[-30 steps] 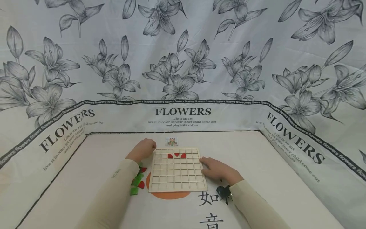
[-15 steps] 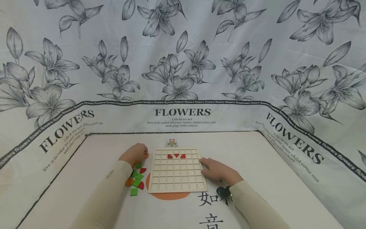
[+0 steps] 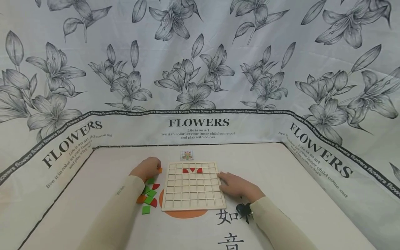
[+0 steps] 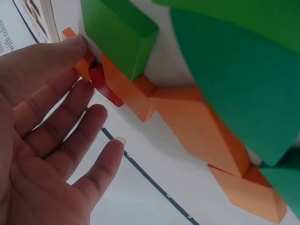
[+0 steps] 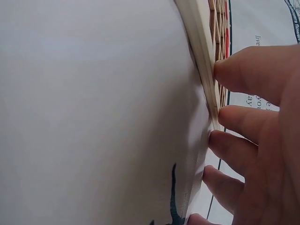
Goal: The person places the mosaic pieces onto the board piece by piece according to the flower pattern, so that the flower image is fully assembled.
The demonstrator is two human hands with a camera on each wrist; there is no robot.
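Observation:
My left hand (image 3: 147, 168) is just left of the wooden grid board (image 3: 177, 204), beside the loose pieces. Its thumb and forefinger pinch a small orange block (image 4: 70, 33) in the left wrist view; the other fingers spread loosely. On the board, near its far side, sit a red triangle (image 3: 192, 169) and two red quarter-round pieces (image 3: 185, 171). My right hand (image 3: 237, 184) rests at the board's right edge, fingers extended, with fingertips touching the wooden rim (image 5: 206, 61) in the right wrist view.
Several green squares (image 3: 146, 210), red pieces (image 3: 155, 186) and an orange block (image 3: 141, 199) lie left of the board. Beyond it lies a small pattern card (image 3: 186, 155). Printed fabric walls (image 3: 200, 126) enclose the table at the back and sides.
My left hand has drawn back from the board's far left corner, leftward and slightly nearer, and an orange block now shows at its fingertips. The right hand stays at the board's edge.

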